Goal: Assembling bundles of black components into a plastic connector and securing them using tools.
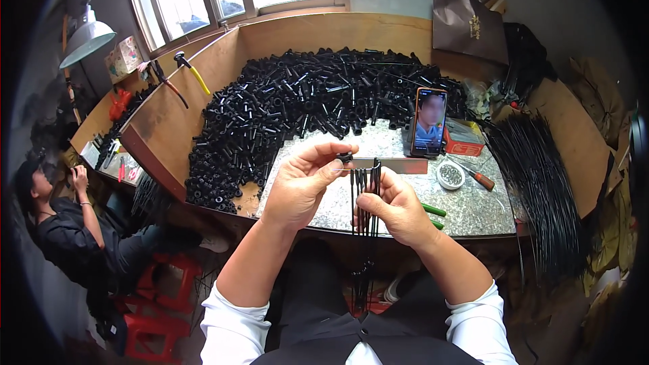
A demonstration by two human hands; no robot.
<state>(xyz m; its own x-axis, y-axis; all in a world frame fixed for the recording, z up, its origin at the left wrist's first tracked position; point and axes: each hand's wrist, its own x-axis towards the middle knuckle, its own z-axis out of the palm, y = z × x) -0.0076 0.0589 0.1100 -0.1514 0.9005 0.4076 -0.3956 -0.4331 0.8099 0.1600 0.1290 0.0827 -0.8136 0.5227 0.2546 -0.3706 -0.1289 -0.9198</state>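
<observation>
In front of my chest, my left hand [296,186] pinches a small black fitting [345,157] between thumb and fingers. A thin yellowish wire runs from near its fingertips toward the black strands. My right hand [400,211] is closed around a bunch of long thin black strands [365,230], which hang down toward my lap. Their upper ends stand side by side just right of the black fitting. Behind them a flat metal strip [399,166] lies on the speckled grey board [466,220]. Green tool handles [433,210] show beside my right hand.
A large heap of black tubular parts [318,91] fills the wooden bin [297,30]. To the right are a propped phone [430,122], red box [465,136], white dish of metal bits [450,174], screwdriver [476,177] and long black rods [541,196]. A person [74,236] sits left.
</observation>
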